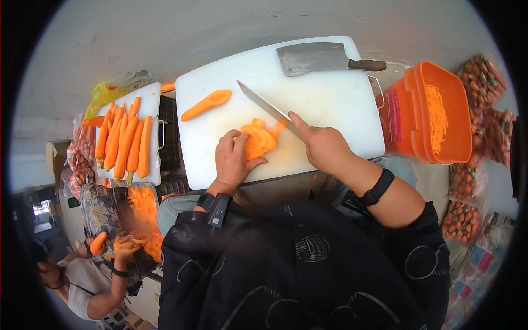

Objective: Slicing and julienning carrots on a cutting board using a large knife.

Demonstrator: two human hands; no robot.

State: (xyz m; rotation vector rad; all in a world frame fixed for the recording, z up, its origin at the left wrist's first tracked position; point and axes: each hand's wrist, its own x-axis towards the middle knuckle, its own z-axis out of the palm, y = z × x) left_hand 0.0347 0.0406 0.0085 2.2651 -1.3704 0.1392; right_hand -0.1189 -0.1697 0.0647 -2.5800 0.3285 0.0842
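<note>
My right hand (324, 146) grips a kitchen knife (266, 105), index finger laid along the spine. The blade slants up and left over the white cutting board (338, 111). Left of it, my left hand (232, 159) rests on a pile of carrot slices (259, 140), fingers curled against their left side. A few small carrot pieces (281, 125) lie between the pile and the blade. Farther up on the left lies a peeled carrot piece (206, 105) with a slanted cut face. The knife's handle is hidden in my right hand.
A cleaver (315, 58) lies along the board's far edge. At right stands an orange bucket (412, 119) of shredded carrot, beside bagged carrots (462, 222). Peeled carrots (123, 142) cover a second board at left. Below it, another person (97, 276) handles carrots over a container of peelings (144, 218).
</note>
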